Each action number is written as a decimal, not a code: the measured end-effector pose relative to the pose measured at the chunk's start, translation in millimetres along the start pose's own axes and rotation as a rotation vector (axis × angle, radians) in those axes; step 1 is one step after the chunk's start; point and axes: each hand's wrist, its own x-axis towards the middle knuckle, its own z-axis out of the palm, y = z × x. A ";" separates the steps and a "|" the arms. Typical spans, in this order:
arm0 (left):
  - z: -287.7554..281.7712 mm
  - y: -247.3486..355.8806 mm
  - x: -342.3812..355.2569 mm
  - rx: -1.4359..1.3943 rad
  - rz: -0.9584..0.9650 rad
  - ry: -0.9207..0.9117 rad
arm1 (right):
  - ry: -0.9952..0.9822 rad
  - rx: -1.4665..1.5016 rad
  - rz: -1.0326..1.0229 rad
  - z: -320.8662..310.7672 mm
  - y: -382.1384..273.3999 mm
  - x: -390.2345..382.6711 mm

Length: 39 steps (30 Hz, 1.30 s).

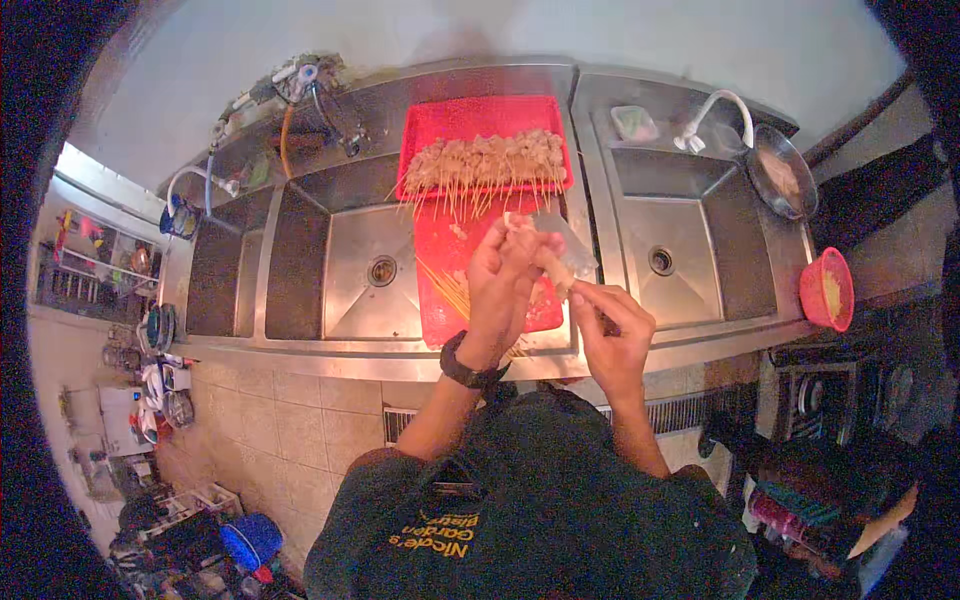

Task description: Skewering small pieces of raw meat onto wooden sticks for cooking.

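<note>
Over a red cutting board (432, 238), my left hand (503, 285) is closed around a pale strip of raw meat (553, 268). My right hand (615, 335) pinches the lower right end of that strip. Whether a stick runs through the meat is hidden by my fingers. Loose bamboo skewers (445, 290) lie on the board, left of my left wrist. Beyond the board, a red tray (480, 115) bears a thick row of skewered meat (487, 165), with the sticks pointing toward me. A clear plastic sheet or bag (575, 245) shows behind my hands.
Steel sink basins lie to the left (360, 240) and right (665, 230) of the board. A white faucet (728, 110) arches over the right one. Farther right are a pan with meat (780, 180) and a red basket (826, 290). Hoses (287, 140) hang at the left wall.
</note>
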 end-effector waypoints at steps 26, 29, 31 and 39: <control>-9.1 -7.7 10.4 0.066 0.035 0.164 | 0.010 -0.170 -0.065 -2.3 8.7 3.0; -5.8 -8.8 6.3 0.139 -0.006 0.096 | 0.027 -0.149 -0.074 -1.1 8.3 3.1; -2.1 -10.1 5.4 0.139 0.004 0.120 | 0.050 -0.130 -0.098 1.0 8.2 2.1; -1.4 -16.2 1.0 0.125 -0.029 0.102 | 0.042 -0.117 -0.091 -0.5 15.6 2.4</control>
